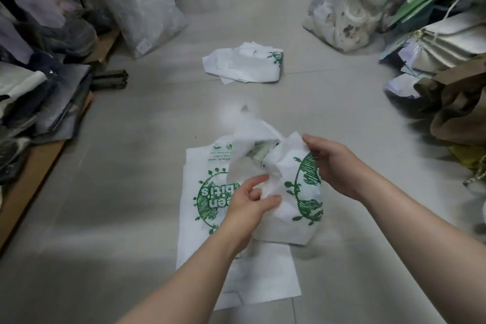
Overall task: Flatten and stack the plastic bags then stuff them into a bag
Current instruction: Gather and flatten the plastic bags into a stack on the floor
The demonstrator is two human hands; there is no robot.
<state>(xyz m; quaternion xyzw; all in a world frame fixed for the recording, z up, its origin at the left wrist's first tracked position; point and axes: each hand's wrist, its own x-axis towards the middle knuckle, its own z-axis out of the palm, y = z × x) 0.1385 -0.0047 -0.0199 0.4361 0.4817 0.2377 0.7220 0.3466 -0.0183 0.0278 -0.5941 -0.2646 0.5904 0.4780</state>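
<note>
Fingers of my left hand are pinching narrowly on a fold of the crumpled bag, thumb below, forefinger above. My right hand is gripping the same bag's upper right edge, fingers curled closed over the plastic. I am holding it just above the flattened bag lying on the floor. More crumpled bags are lying farther ahead, well apart.

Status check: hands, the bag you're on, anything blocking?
Left hand and right hand both grip the crumpled bag. It hangs above the flattened bag on the floor. More crumpled bags wait ahead. Nothing blocking.
</note>
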